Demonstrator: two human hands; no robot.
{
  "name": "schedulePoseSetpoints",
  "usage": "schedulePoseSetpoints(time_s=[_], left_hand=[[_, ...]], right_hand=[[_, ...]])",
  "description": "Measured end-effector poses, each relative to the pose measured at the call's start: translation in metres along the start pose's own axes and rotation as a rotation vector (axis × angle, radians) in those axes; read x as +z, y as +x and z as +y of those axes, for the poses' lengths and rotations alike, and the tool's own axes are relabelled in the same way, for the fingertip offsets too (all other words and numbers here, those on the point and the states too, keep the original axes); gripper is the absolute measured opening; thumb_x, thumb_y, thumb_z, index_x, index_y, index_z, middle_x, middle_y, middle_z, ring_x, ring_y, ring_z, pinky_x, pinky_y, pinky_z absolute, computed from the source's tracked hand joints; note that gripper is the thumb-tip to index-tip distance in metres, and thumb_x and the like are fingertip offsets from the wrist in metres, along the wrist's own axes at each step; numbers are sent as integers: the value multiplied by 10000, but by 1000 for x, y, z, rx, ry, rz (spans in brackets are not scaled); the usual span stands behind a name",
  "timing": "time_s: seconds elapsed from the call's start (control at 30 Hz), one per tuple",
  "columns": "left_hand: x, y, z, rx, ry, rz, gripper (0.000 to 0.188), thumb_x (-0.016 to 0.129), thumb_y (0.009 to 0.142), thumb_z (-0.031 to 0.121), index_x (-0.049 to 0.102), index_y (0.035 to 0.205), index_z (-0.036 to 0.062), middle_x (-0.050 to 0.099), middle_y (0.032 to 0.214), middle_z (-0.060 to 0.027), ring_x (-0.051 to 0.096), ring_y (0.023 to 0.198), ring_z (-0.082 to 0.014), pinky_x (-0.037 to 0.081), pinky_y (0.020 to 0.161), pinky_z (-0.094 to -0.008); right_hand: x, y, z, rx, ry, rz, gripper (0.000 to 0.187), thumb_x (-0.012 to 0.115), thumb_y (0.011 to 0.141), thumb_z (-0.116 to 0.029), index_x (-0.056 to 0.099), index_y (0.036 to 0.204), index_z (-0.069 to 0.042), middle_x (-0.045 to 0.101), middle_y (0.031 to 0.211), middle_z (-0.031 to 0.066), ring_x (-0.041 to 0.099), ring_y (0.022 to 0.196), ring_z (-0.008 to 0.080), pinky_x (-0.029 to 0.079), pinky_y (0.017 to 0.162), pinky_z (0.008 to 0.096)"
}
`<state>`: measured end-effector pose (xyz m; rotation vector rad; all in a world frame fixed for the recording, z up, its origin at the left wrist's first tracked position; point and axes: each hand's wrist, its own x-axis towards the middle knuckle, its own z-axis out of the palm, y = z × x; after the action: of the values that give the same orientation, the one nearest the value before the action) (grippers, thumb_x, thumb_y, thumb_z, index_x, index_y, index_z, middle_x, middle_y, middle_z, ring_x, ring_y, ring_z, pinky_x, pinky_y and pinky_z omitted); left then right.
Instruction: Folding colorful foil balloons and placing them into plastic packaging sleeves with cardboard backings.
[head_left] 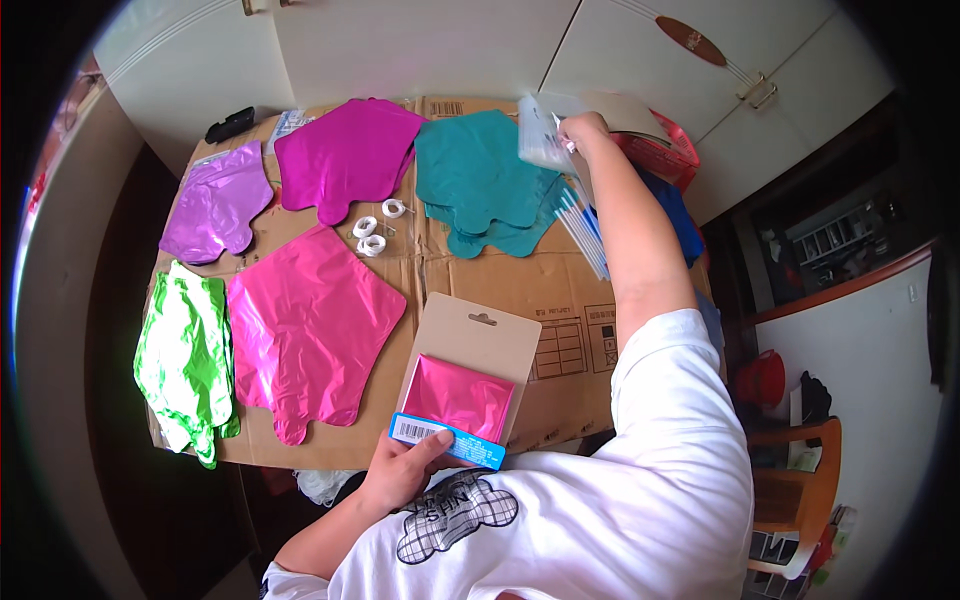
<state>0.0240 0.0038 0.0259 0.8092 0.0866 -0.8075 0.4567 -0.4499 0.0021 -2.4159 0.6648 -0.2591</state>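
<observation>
My left hand (405, 468) grips the lower edge of a tan backing card (445, 325) with a hanging slot, thumb on top. Folded pink foil (458, 392) lies against the card, with a blue label strip (478, 448) across its bottom. At the far right of the cardboard, my right arm is stretched out. The fingers of my right hand (585, 132) are closed on the edge of a clear plastic bag (542, 140) at a pile of such bags. White and blue straws (582, 232) lie just below that forearm.
Flat foil balloons lie on the cardboard (565, 275): teal (480, 165), magenta (350, 155), lilac (218, 200), pink (310, 330) and green (182, 350). White ribbon rolls (368, 235) sit among them. A red box (665, 150) stands behind my right arm; a black object (230, 125) is at the far left.
</observation>
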Motion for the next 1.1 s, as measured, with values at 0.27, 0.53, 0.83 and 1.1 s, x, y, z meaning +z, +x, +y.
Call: schedulePoseSetpoints(time_s=[0.27, 0.53, 0.83, 1.1], left_hand=[[0, 1, -1, -5, 7, -6, 262, 520, 986, 103, 557, 1179, -70, 658, 1089, -193, 665, 1006, -295, 566, 885, -430], [6, -1, 3, 8, 1, 24, 258, 540, 980, 120, 571, 1151, -71, 664, 1071, -194, 671, 988, -302, 571, 874, -436], [0, 1, -5, 82, 2, 10, 233, 563, 963, 123, 581, 1115, -53, 681, 1005, -176, 689, 930, -293, 589, 814, -423], [-1, -30, -13, 176, -55, 19, 153, 567, 952, 99, 634, 1016, -22, 703, 942, -147, 706, 869, -286, 584, 806, -451]], right_hand=[[-27, -40, -23, 70, 74, 209, 186, 732, 630, -83, 695, 756, 50, 703, 817, 171, 682, 743, 232, 528, 661, 353], [-45, -50, -36, -148, 254, 224, 267, 715, 783, -200, 711, 970, -9, 699, 944, 140, 671, 846, 241, 526, 725, 341], [-130, -143, -64, -239, 745, 65, 165, 651, 890, -122, 681, 993, 3, 637, 794, 9, 550, 657, 86, 438, 540, 235], [-151, -321, -3, -12, 1019, -357, 175, 643, 909, -134, 640, 1049, -30, 692, 901, 51, 656, 749, 118, 481, 612, 224]])
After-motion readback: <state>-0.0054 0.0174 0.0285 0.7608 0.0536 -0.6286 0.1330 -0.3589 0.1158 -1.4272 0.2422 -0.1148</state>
